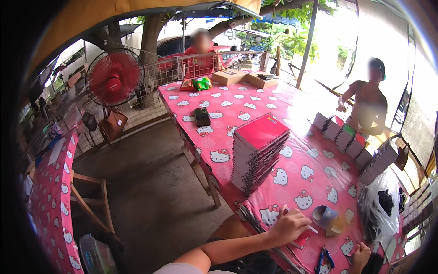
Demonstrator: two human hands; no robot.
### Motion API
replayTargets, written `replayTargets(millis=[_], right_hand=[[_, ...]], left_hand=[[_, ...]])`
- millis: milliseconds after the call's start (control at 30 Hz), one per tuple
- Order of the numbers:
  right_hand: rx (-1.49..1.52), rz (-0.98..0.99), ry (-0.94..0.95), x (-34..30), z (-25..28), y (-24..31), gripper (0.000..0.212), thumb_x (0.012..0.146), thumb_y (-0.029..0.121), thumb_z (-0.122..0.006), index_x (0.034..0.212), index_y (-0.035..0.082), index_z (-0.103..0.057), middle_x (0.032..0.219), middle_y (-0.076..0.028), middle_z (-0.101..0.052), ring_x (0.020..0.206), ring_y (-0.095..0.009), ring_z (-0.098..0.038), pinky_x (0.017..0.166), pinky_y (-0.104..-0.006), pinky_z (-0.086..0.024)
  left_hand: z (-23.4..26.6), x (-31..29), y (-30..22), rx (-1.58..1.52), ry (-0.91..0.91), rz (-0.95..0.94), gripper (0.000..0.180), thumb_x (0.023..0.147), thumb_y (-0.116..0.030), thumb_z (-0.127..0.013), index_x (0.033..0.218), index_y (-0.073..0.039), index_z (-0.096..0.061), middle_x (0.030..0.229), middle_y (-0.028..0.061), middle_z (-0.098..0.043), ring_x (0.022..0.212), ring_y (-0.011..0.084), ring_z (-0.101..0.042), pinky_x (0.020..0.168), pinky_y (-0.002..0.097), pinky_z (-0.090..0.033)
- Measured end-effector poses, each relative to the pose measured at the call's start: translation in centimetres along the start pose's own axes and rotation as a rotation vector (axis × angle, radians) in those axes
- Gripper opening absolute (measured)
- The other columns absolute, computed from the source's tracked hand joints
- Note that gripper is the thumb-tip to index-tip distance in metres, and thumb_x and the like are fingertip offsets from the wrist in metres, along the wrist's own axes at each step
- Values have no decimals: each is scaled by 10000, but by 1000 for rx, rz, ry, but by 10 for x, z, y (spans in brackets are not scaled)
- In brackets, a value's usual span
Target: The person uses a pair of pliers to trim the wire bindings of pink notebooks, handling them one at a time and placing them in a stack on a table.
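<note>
My left hand (290, 227) is over the near edge of the table, its fingers closed on a thin white-and-red stick (312, 229) whose exact kind I cannot make out. Low on the right is my right hand (362, 256), fingers curled, beside a dark bristly bundle (374, 264); what it holds, if anything, is hidden. Between my hands lie blue-handled pliers (325, 261). A small round tub (325, 216) stands just beyond my left hand. Farther off rises a tall stack of spiral notebooks (261, 150) with a pink-red cover on top.
The table (319, 170) has a pink cat-patterned cover. More spiral notebooks (345, 137) line its right side, near a plastic bag (382, 205) with black contents. A dark case (201, 117) and cardboard boxes (228, 77) lie farther back. One person stands right, another behind the fence; a fan (114, 82) is left.
</note>
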State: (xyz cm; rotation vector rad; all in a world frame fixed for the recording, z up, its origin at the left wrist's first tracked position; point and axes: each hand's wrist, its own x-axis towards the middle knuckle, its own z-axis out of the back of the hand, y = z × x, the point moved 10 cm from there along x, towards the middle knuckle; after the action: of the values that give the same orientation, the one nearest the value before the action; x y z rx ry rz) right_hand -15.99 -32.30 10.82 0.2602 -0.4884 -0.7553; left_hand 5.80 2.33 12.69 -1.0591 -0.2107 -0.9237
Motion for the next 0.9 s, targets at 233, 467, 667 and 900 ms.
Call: replayTargets(millis=[233,467,667,900], right_hand=[[377,224,204,-56,-25,202,133,860,45,-597,988,9,-597,853,-122,-616,778,-217,-582,714,-354,-467],[662,346,77,-64,-35,228,151,827,133,-681,860,-13,-661,753,-67,-585,655,-98,-511,549,-256,-397],[757,287,99,-61,-47,227,127,809,104,-717,805,-2,-646,750,-12,-574,609,-58,-486,517,-198,-358],[944,92,490,-55,-77,212,110,815,75,-709,852,-26,-683,665,-39,-641,609,-76,-584,544,-202,-450]], left_hand=[[0,-1,-3,50,35,-1,324,811,-447,-658,982,-174,-690,908,-28,-627,953,175,-545,981,522,-263],[2,5,-11,51,-31,-31,239,789,-394,-692,819,-157,-693,876,-40,-634,908,164,-547,958,476,-279],[2,4,-7,51,-7,0,232,780,-393,-703,805,-162,-707,827,-49,-634,890,154,-541,961,493,-276],[4,6,-8,33,3,6,226,774,-389,-710,799,-165,-712,805,-50,-631,881,153,-542,961,497,-274]])
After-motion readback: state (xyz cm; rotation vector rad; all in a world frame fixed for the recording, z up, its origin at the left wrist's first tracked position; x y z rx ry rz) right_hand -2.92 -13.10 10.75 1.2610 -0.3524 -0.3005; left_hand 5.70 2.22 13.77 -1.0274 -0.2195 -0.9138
